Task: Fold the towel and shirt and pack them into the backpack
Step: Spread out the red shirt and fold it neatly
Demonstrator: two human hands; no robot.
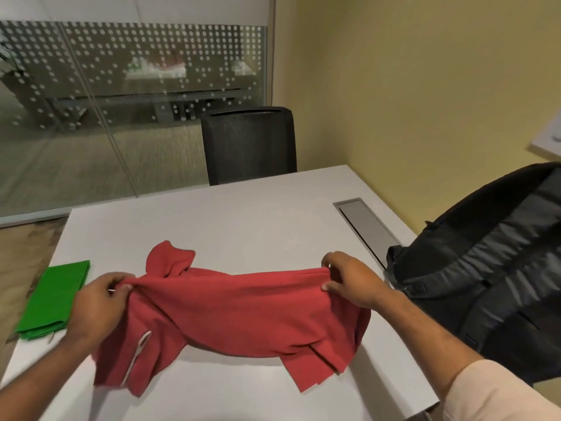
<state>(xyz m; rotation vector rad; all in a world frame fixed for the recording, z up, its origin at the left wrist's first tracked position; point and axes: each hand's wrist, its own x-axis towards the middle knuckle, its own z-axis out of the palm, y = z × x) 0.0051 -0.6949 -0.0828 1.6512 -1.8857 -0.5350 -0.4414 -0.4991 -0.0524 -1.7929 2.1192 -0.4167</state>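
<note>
**Red shirt held stretched above the table**

We see the left hand and the right hand each pinching an end of a red knitted shirt, fingers curled tight on the cloth. The shirt hangs between them, its lower folds touching the white rectangular table. A folded green towel lies flat at the table's left edge, just beside the left hand. A black fabric backpack stands at the right, close behind the right forearm. Near it, a grey metal cable hatch sits flush in the tabletop. A black mesh office chair stands at the far side, before a dotted glass wall.
</note>
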